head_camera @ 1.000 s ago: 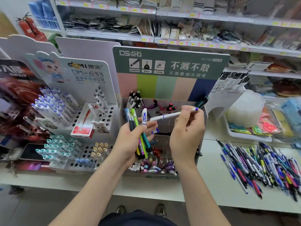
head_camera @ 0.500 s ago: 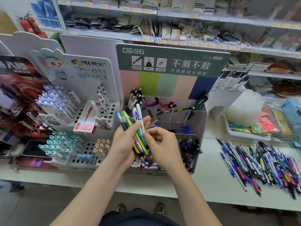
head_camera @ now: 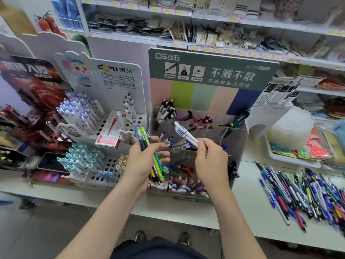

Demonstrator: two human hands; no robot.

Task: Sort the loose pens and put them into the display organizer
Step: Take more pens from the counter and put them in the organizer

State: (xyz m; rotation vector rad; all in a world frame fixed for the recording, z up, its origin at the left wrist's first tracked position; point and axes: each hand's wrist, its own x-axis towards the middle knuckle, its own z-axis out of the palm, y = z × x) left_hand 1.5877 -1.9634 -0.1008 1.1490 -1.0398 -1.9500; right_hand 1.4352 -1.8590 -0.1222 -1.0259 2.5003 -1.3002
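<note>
My left hand (head_camera: pixel 143 163) grips a bundle of pens (head_camera: pixel 149 150), blue, green, yellow and dark, fanned upward in front of the clear display organizer (head_camera: pixel 237 139). My right hand (head_camera: pixel 211 161) pinches two white pens with blue print (head_camera: pixel 183 132) by their lower ends, tips pointing up and left over the organizer's middle compartments. The organizer's compartments hold white, black, red, blue and pastel pens. A large heap of loose pens (head_camera: pixel 306 191) lies on the counter to the right.
A white peg-hole display (head_camera: pixel 104 146) with blue and teal pens and a red box (head_camera: pixel 110 133) stands at the left. A white tray (head_camera: pixel 291 157) with colourful items sits at the right. Stocked shelves rise behind. A phone (head_camera: pixel 50 162) lies at far left.
My right hand dropped the earlier white pen, came to the bundle in my left hand, and pulled out the white pens, lifting them right over the organizer.
</note>
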